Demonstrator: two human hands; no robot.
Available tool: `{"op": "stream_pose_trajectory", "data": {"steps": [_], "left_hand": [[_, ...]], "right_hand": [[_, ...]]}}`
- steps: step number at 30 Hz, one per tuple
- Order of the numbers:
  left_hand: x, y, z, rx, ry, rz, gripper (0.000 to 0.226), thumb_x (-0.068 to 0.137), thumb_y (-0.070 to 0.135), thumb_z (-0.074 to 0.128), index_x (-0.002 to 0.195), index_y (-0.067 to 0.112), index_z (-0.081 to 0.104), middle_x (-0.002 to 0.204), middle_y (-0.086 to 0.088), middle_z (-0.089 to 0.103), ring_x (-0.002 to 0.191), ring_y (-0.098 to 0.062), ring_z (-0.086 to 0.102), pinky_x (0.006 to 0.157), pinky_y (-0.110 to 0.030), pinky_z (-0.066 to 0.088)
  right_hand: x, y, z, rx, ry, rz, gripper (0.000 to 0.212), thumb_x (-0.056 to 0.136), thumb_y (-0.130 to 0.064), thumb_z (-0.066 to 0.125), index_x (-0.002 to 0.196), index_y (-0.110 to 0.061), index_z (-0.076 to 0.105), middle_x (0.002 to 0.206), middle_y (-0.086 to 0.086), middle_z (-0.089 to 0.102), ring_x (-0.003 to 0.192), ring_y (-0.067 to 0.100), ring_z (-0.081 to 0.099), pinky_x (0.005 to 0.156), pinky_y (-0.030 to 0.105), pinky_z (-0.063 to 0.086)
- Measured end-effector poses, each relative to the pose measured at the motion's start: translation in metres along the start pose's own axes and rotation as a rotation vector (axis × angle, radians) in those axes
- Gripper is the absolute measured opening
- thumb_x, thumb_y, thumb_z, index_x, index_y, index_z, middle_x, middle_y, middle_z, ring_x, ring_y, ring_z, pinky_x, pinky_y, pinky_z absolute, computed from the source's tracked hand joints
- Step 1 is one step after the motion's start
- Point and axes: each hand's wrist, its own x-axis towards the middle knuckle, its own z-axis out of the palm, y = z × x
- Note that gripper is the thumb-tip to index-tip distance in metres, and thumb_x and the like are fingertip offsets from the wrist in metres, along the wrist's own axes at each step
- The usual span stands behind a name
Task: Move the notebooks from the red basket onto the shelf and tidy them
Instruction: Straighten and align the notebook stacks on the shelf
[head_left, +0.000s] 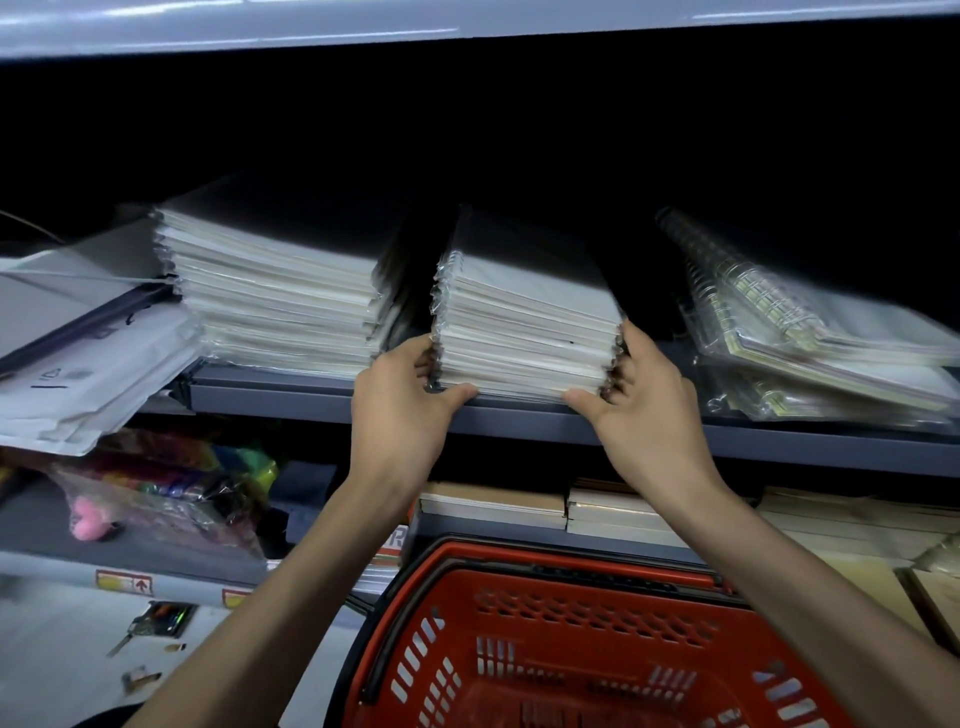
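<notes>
Two hands, left and right; one red basket; three notebook stacks on the shelf: left stack, middle stack, right spiral stack; single notebooks too blurred to count

Both forearms bare, reaching up from 6 o'clock, converging toward 12. Left hand: fingers curled, thumb tip pointing to 3 o'clock, grip closed. Right hand: mirrored, thumb toward 9 o'clock, grip closed. Wrists near straight.
</notes>
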Motion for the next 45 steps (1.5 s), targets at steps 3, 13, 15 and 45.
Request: {"op": "stream_pose_trajectory", "data": {"steps": [3,13,15,45], "left_hand": [[0.001,-0.001,0.002,0.047,0.019,0.007,0.040,0.082,0.024,0.089,0.118,0.024,0.072,0.087,0.032,0.057,0.096,-0.001,0.068,0.094,-0.025,0.056],[0.008,-0.010,0.006,0.114,0.077,-0.026,0.068,0.081,0.034,0.088,0.142,0.019,0.062,0.127,0.003,0.073,0.118,-0.014,0.068,0.102,-0.042,0.058],[0.006,-0.007,0.006,0.118,0.077,-0.020,0.070,0.084,0.032,0.087,0.146,0.018,0.057,0.131,0.000,0.071,0.121,-0.017,0.067,0.104,-0.042,0.056],[-0.076,0.128,0.158,-0.164,-0.204,0.102,0.097,0.068,0.052,0.092,0.148,0.030,0.042,0.140,0.010,0.063,0.132,-0.012,0.057,0.105,-0.033,0.050]], "right_hand": [[0.001,0.000,0.003,0.017,0.005,-0.027,0.075,0.086,-0.020,0.083,0.145,-0.044,0.043,0.103,-0.035,0.067,0.108,0.009,0.068,0.104,0.039,0.054],[0.005,-0.008,0.008,0.021,0.015,-0.027,0.080,0.086,-0.017,0.082,0.154,-0.030,0.041,0.099,-0.032,0.061,0.104,0.003,0.066,0.103,0.030,0.052],[-0.001,-0.011,0.006,0.030,0.006,-0.014,0.083,0.088,-0.015,0.080,0.157,-0.026,0.035,0.097,-0.038,0.051,0.103,0.002,0.061,0.101,0.025,0.048],[-0.044,0.055,-0.224,0.117,0.227,0.072,0.087,0.095,-0.047,0.068,0.163,-0.032,0.016,0.159,-0.006,0.038,0.145,0.011,0.038,0.120,0.039,0.033]]}}
